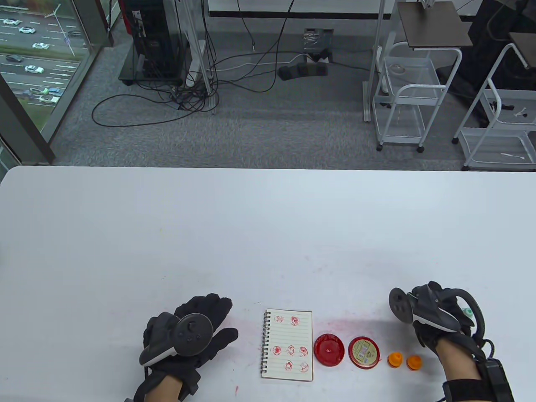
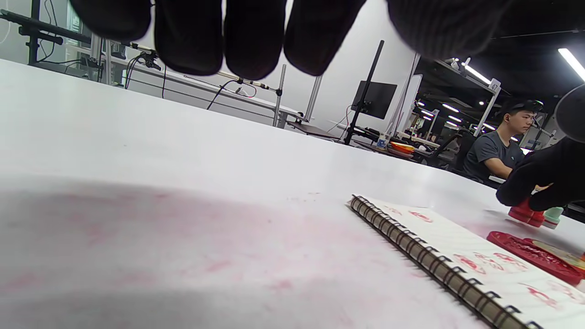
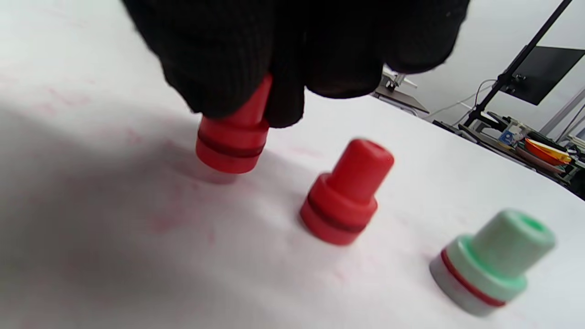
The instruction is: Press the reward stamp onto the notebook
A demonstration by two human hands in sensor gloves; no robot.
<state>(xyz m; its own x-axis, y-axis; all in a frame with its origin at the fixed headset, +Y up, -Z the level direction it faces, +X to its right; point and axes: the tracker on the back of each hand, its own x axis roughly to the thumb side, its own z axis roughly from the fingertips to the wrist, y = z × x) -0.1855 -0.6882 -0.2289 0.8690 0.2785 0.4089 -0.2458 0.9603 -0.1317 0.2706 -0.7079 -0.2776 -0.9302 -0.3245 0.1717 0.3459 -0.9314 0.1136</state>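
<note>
A small spiral notebook [image 1: 289,345] lies open near the table's front edge with several red stamp prints on it; it also shows in the left wrist view [image 2: 461,256]. My left hand [image 1: 197,331] rests flat on the table left of it, holding nothing. My right hand [image 1: 431,318] is at the far right and pinches the stem of a red stamp [image 3: 235,132], whose base sits at or just above the table. A second red stamp [image 3: 345,194] and a green stamp [image 3: 493,260] stand beside it. An open red ink pad [image 1: 328,350] lies right of the notebook.
The ink pad's lid [image 1: 363,352] lies next to the pad. Two orange stamps [image 1: 404,361] stand right of the lid, in front of my right hand. Faint red ink smears mark the white table [image 1: 268,234] around the notebook.
</note>
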